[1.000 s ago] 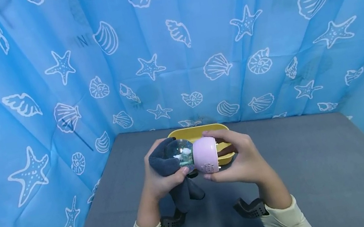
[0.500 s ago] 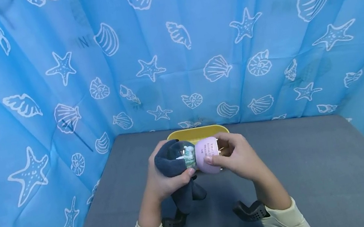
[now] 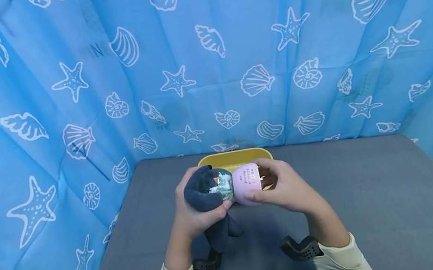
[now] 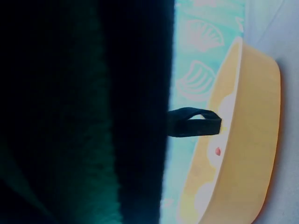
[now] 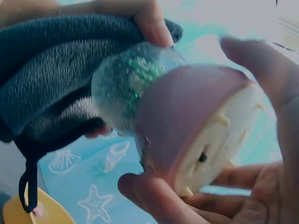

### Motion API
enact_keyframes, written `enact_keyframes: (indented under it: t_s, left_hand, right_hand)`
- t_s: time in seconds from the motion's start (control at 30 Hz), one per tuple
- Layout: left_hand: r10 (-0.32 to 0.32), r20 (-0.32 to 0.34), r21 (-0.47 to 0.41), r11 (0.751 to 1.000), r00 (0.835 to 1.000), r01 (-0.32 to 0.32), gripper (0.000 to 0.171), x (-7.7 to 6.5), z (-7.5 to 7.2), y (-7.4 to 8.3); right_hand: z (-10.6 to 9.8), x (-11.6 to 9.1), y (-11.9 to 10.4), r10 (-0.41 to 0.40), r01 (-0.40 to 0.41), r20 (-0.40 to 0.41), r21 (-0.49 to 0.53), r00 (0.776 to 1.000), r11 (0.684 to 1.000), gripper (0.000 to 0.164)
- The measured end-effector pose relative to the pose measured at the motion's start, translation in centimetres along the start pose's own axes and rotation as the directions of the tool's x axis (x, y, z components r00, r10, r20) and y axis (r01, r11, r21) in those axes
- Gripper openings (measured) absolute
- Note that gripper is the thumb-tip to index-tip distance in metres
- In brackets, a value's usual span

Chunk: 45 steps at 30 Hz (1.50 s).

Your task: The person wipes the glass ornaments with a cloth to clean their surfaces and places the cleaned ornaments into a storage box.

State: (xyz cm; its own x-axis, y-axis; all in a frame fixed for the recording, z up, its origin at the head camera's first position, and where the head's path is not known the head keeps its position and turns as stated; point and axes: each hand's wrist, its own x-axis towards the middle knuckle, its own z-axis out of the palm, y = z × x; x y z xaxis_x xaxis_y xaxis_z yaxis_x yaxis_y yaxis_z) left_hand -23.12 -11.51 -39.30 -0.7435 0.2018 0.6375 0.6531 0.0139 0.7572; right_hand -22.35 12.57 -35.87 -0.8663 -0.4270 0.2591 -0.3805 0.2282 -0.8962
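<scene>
A snow globe lies on its side between both hands, held above the table. Its clear dome (image 3: pixel 224 184) has green glitter and white shapes inside; its pale pink base (image 3: pixel 246 185) bears printed text. My left hand (image 3: pixel 195 219) grips a dark grey cloth (image 3: pixel 200 197) wrapped over the dome's far end, with the thumb at the dome's edge. The right hand (image 3: pixel 287 185) holds the base by its side with thumb and fingers. In the right wrist view, the base's white underside (image 5: pixel 219 140) with small feet faces the right palm. Dark cloth fills much of the left wrist view.
Behind the hands, a yellow tub (image 3: pixel 234 155) stands on the grey table (image 3: pixel 376 195) near the curtain. The cloth's hanging loop (image 4: pixel 196 123) shows before the tub in the left wrist view. A blue shell-print curtain (image 3: pixel 197 63) encloses the back and sides.
The pink base has turned, bringing printed text into view. My right thumb has shifted from the base's lower edge onto its front. The left hand and cloth have moved slightly right.
</scene>
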Motion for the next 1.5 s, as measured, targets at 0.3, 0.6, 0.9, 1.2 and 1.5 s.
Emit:
enact_keyframes:
  t_s: [0.3,0.6,0.9,1.2,1.5]
  left_hand:
    - [0.095,-0.041,0.019,0.995,0.995,-0.094,0.068,0.2,0.1,-0.3]
    - [0.098,-0.062,-0.006,0.995,0.993,-0.099,0.067,0.1,-0.5,-0.1]
    - [0.083,-0.043,-0.046,0.995,0.996,-0.085,0.066,0.2,-0.6,0.2]
    - [0.013,-0.026,-0.069,0.998,1.000,-0.015,0.065,0.2,-0.8,0.6]
    - [-0.047,-0.008,-0.034,0.998,0.999,0.047,0.062,0.1,-0.8,0.6]
  right_hand:
    - [-0.4,-0.5,-0.4,-0.142,0.143,0.018,-0.110,0.990,0.984,0.096]
    - [0.0,-0.2,-0.4,-0.209,0.205,0.008,-0.235,0.978,0.950,0.107]
    - [0.6,-0.5,-3.1,-0.361,0.335,-0.053,-0.265,0.931,0.904,0.089]
    - [0.9,-0.6,-4.1,-0.393,0.363,-0.063,-0.273,0.917,0.891,0.084]
    - [0.6,-0.3,-2.1,-0.358,0.329,-0.082,-0.249,0.930,0.911,0.085]
